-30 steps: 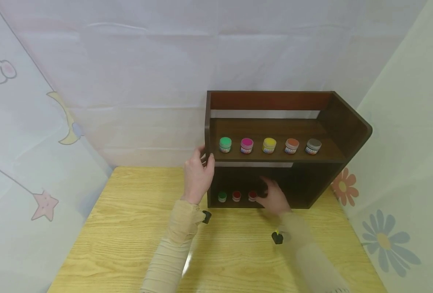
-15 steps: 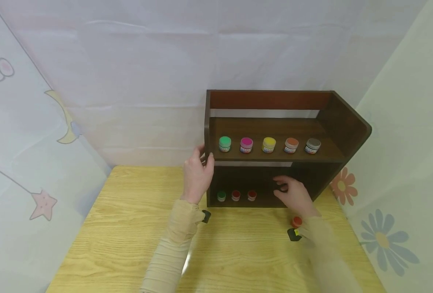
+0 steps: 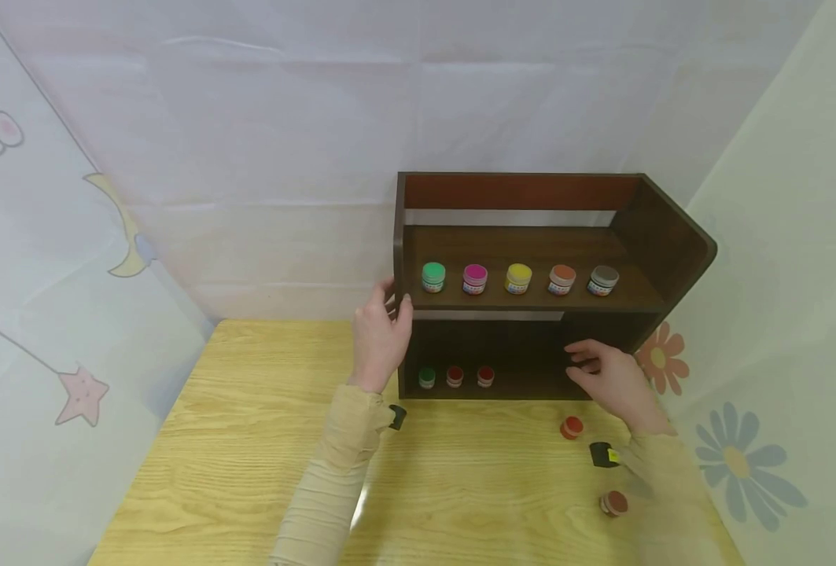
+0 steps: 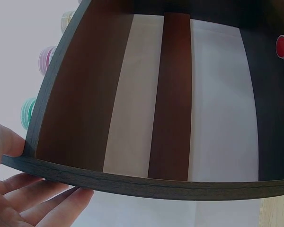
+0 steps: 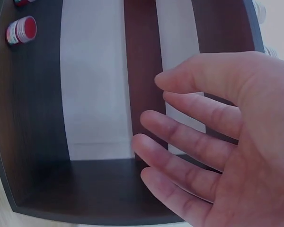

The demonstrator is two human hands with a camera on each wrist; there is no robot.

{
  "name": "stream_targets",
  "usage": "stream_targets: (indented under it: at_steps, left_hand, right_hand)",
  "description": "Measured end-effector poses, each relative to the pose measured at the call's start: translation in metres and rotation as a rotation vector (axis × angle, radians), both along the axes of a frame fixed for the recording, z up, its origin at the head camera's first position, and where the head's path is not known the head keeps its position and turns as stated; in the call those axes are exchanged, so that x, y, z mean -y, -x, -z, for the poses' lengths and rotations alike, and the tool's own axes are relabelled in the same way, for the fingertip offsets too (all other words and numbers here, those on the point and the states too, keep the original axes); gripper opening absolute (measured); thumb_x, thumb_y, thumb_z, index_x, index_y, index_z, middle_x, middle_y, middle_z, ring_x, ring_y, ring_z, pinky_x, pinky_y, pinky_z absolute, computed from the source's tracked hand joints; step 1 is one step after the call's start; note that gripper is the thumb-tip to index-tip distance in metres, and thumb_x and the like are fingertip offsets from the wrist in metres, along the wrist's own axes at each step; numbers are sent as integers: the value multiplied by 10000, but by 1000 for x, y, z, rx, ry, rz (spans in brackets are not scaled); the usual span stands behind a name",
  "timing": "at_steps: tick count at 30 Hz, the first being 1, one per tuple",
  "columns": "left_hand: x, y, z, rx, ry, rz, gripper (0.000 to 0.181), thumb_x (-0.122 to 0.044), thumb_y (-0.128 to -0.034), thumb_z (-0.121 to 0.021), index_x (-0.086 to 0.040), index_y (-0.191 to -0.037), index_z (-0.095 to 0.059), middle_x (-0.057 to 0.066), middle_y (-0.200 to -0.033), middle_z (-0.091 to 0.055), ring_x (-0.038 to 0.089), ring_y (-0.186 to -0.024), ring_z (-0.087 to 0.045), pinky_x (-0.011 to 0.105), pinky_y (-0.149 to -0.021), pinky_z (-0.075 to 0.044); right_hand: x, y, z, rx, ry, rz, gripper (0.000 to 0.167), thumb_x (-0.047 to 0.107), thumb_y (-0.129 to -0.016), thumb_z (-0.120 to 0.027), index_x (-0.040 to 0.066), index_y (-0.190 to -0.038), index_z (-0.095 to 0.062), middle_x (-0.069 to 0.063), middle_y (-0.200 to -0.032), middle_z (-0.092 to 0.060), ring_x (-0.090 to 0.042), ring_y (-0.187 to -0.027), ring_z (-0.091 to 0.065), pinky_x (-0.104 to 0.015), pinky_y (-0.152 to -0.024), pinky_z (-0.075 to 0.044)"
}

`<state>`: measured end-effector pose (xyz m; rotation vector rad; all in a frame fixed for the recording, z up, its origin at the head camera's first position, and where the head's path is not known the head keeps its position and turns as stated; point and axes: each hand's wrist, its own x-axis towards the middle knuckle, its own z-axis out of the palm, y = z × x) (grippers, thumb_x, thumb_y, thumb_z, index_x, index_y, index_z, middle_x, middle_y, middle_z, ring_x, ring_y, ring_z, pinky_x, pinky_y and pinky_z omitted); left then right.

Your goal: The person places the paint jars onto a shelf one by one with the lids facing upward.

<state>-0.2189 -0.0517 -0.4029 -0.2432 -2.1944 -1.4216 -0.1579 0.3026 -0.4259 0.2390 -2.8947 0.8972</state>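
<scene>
A dark brown two-tier wooden shelf [image 3: 531, 307] stands at the back of the table. My left hand [image 3: 381, 338] grips its left side panel, thumb on one face and fingers on the other in the left wrist view. My right hand [image 3: 616, 381], fingers loosely bent and holding nothing, hovers before the right part of the lower tier. On that tier sit a green-lidded paint jar [image 3: 427, 378] and two red-lidded ones, the right one [image 3: 485, 377] nearest my right hand. A red jar [image 3: 571, 428] and a brownish-red jar [image 3: 613, 503] are on the table by my right wrist.
On the upper tier several paint jars stand in a row, from a mint-green one [image 3: 433, 277] to a grey one [image 3: 603, 281]. The light wood table [image 3: 248, 440] extends left and forward. Printed cloth walls [image 3: 283, 157] close in the back and sides.
My right hand has moved right, away from the third lower jar, leaving that jar standing. The two jars on the table have come into view from behind my right arm. My left hand keeps its grip.
</scene>
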Motion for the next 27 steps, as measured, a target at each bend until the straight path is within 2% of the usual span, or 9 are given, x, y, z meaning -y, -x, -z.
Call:
stream_targets:
  at_steps: [4,10,16,22,24,26,27]
  left_hand:
    - [0,0,0,-1,0,1,339,-123,-998,-619,52,-1288,-611,224,-1251,-667,330,-1006,-716,362,-813,-597]
    - [0,0,1,3,-1,2,349,-126,-997,-624,50,-1298,-606,220,-1257,-666,327,-1015,-713,354,-816,-595]
    - [0,0,1,0,-5,1,356,-135,-995,-626,47,-1301,-606,216,-1258,-667,323,-1010,-715,348,-814,-595]
    - [0,1,1,4,-7,6,354,-129,-995,-622,51,-1300,-604,221,-1254,-667,328,-1009,-715,354,-814,-596]
    - [0,1,1,6,-8,7,354,-129,-997,-621,51,-1301,-603,222,-1257,-665,329,-1012,-714,356,-816,-596]
    - [0,1,1,6,-7,4,356,-129,-996,-624,51,-1303,-603,222,-1258,-665,328,-1012,-714,354,-817,-595]
    - [0,1,1,6,-7,4,355,-130,-996,-623,51,-1301,-604,223,-1257,-665,328,-1011,-715,356,-817,-596]
  right_hand:
    - [-6,-5,0,36,-8,21,318,124,-942,-709,1,-1233,-665,-161,-1075,-697,-305,-889,-688,-450,-729,-561]
    - [-15,-9,10,74,-26,21,355,113,-917,-732,-20,-1237,-652,-188,-1102,-680,-310,-894,-668,-430,-722,-541]
    - [-21,-12,29,76,-34,-9,358,24,-863,-737,-30,-1209,-662,-191,-1072,-690,-336,-885,-660,-427,-704,-518]
    - [-24,-13,54,165,-4,-5,430,19,-842,-719,-43,-1259,-632,-275,-1169,-645,-401,-948,-647,-445,-713,-531]
    - [-26,-12,63,188,-8,-2,451,27,-839,-708,-40,-1276,-623,-304,-1200,-630,-449,-990,-637,-436,-668,-531]
    - [-27,-11,72,221,16,6,483,4,-823,-688,-38,-1298,-614,-306,-1188,-633,-409,-824,-636,-384,-560,-495]
    - [-28,-10,77,241,27,10,499,-11,-817,-670,-36,-1311,-607,-284,-1073,-657,-356,-716,-611,-344,-510,-455]
